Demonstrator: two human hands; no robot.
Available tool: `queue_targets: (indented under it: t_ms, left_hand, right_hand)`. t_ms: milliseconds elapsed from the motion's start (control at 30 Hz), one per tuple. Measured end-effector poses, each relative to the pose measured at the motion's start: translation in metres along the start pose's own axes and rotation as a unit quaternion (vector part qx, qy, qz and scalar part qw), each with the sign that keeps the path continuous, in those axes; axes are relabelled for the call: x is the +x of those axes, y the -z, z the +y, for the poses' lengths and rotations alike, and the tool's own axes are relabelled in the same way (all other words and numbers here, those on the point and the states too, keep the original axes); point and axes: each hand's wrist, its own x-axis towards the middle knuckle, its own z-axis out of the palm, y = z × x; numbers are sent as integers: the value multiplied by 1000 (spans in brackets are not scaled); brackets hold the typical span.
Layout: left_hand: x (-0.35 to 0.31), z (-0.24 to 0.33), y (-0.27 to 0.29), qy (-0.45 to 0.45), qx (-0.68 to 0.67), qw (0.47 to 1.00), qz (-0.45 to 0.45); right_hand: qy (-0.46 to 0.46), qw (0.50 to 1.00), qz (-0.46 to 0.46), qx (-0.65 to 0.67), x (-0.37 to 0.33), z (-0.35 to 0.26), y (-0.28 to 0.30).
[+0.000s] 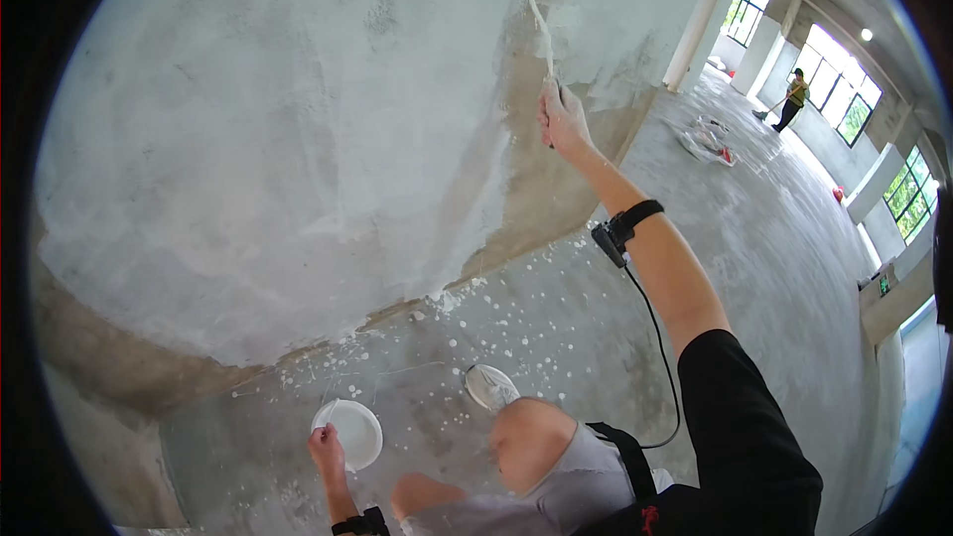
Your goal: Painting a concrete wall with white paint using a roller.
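- Closest to our lens, a bent knee (526, 437) in grey shorts fills the lower middle, with a black sleeve (745, 447) rising at its right.
- Our left hand (326, 452) sits low in the frame, fingers curled over the near rim of a white bowl (349, 432) holding white paint; the bowl rests on the concrete floor (774, 268) just in front of the knee.
- Our right hand (562, 119) is stretched up to the wall (278, 139), fist closed around the handle of a paintbrush (542, 25) whose pale, paint-coated shaft reaches up onto the plaster.
- We see a black strap (635, 216) on that wrist, with a small black device beside it and a cable (663, 357) trailing down toward the body.
- Fresh white coating covers most of the grey wall; a bare brown patch (541, 179) lies below the brush and along the wall's foot.
- White splashes (516, 308) dot the floor near the wall, and a pale shoe (490, 385) stands among them.
- Farther off, crumpled white sheeting (707, 139) lies on the floor, a small red object beyond it.
- At the far windows (844, 89) another person (793, 97) in a yellow top works with a long-handled tool.
- We note a small green sign (884, 285) on a ledge at the right edge; its markings are too small to make out.
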Motion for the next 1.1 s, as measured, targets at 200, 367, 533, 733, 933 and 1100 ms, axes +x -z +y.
queue_targets:
  t_ms: [200,367,533,733,933,1100]
  left_hand:
    - [-2,-2,-1,4,-3,1000,-2]
    - [4,-20,-6,-4,-8,1000,-12]
    - [12,-41,-5,6,-34,999,-14]
    - [8,-28,-12,7,-15,999,-36]
    - [6,-16,-21,-92,34,995,0]
    - [18,-39,-6,-2,46,999,-26]
  right_hand:
    - [-42,999,-13,-17,-44,48,6]
    - [-71,992,28,-98,-80,94,20]
    - [-38,991,68,-109,-77,94,33]
    - [-36,996,56,-67,-25,48,51]
    - [-43,998,39,22,19,-22,53]
    - [-48,996,5,-73,2,-2,51]
